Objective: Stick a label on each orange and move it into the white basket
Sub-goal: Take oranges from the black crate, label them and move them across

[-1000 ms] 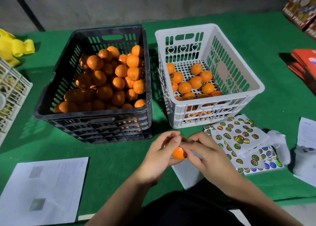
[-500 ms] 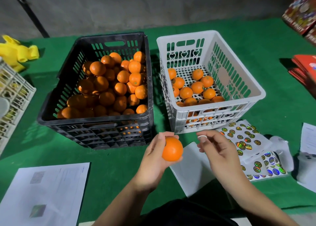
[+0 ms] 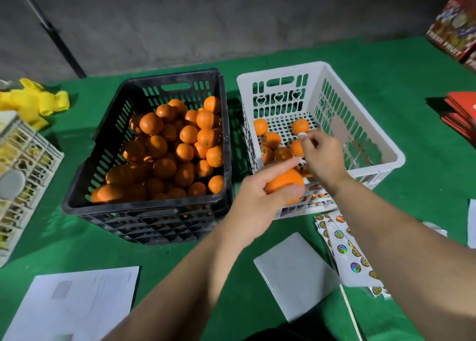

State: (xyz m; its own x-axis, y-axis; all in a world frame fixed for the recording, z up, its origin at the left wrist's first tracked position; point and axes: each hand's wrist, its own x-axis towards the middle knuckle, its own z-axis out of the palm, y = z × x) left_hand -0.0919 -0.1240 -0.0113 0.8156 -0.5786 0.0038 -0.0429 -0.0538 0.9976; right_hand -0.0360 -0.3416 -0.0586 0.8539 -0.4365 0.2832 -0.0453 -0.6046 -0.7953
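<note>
My left hand [image 3: 253, 206] grips one orange [image 3: 282, 182] between thumb and fingers, just above the near left corner of the white basket [image 3: 394, 157]. My right hand [image 3: 323, 157] hovers over the basket's inside with its fingers curled. A small white bit [image 3: 302, 134] shows at its fingertips; I cannot tell whether it is held. Several oranges [image 3: 300, 125] lie on the basket floor, some with round labels. The black crate [image 3: 144, 206] to the left is heaped with oranges [image 3: 164, 144].
Sheets of round shiny labels [image 3: 345, 248] and a blank white sheet [image 3: 296, 271] lie in front of the basket. A printed paper [image 3: 77, 302] is near left. A pale crate [image 3: 20, 173] and yellow object [image 3: 33, 101] stand far left, red boxes [image 3: 461, 114] far right.
Both hands have risen from in front of the crates toward the white basket. My left hand carried the orange to the basket's near corner; my right hand let go of it and moved over the basket.
</note>
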